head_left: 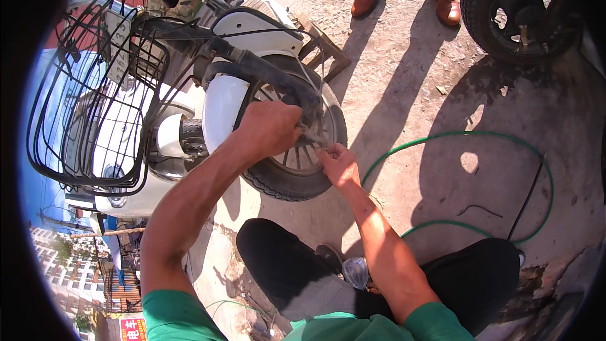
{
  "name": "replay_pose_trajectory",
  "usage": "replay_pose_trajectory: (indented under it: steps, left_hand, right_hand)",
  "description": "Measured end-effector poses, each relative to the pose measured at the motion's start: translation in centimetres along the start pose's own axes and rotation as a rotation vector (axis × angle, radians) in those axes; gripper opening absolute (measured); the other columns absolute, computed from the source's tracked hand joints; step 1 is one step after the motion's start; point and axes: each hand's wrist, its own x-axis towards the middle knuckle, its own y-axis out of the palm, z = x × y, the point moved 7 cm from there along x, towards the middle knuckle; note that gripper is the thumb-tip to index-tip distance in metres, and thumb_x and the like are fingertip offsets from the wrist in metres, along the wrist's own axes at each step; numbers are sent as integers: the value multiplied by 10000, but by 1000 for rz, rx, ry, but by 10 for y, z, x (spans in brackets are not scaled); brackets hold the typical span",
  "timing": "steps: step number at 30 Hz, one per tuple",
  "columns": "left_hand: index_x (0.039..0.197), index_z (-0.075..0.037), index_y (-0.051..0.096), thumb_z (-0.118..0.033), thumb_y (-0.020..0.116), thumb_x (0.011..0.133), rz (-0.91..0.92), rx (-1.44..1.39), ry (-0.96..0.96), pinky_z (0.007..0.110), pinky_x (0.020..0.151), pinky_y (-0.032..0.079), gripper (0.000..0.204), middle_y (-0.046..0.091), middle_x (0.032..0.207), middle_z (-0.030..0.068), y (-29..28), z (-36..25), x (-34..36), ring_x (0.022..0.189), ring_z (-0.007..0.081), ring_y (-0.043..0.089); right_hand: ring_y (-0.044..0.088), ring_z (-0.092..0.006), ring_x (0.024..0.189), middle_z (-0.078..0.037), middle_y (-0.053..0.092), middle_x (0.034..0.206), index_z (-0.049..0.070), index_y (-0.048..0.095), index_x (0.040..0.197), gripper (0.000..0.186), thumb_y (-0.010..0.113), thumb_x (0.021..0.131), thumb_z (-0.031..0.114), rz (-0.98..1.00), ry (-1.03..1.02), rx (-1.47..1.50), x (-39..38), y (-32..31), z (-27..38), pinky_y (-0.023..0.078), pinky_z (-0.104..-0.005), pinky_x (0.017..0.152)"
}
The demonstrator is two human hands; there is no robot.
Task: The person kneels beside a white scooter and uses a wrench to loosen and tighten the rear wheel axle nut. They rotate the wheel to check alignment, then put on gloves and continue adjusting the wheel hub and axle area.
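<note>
Right now, the fingers of both hands are close together at the middle of a bike wheel (287, 187). The left hand (271, 127) is curled up like a fist, with its back on top, and its fingers are mostly hidden, so one cannot tell what they hold. The right hand (339, 165) is just beside it, lower and to the right, with its thumb and finger pinching the end of a small grey part (312, 134). That part sits between the two hands, in front of the wheel's spokes, and it is too small to make out well. The black tire curves around behind the fingers. Just above the fingers is a dark fork leg (278, 77), and to their left is a white fender (224, 104). Far to their left hangs a black wire basket (95, 191). To the right of the fingers, a green hose (550, 180) loops on the ground, with a thin black rod (528, 197) across it. Below the fingers, a clear cup (355, 271) is near the right arm. Well above them and to the right, another person stands in brown shoes (366, 1) near a big wheel with a dark tire (478, 16).
</note>
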Motion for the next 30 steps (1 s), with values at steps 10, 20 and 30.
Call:
replay_pose_trajectory:
  steps: [10,20,30]
  left_hand:
    - [1418,-153,571,-484,900,616,-161,270,262,599,1204,233,928,558,1311,191,25,-41,49,1350,384,458]
    - [1301,-110,641,-558,907,553,-49,358,295,545,1111,337,911,583,1215,161,39,-39,66,1248,340,531]
    - [1203,-70,703,-532,912,589,-84,389,344,516,1016,415,797,654,1180,177,38,-42,67,1153,354,613]
  right_hand:
    - [697,-162,741,-99,747,793,5,680,985,360,789,882,333,-155,81,-64,-8,-5,2,546,-350,689]
    - [750,-262,832,-140,765,859,22,699,971,322,772,885,324,-251,3,-190,-19,-10,19,567,-396,767]
    - [672,-153,683,-81,737,800,-1,712,968,340,704,973,339,8,50,20,-2,-8,5,535,-321,654]
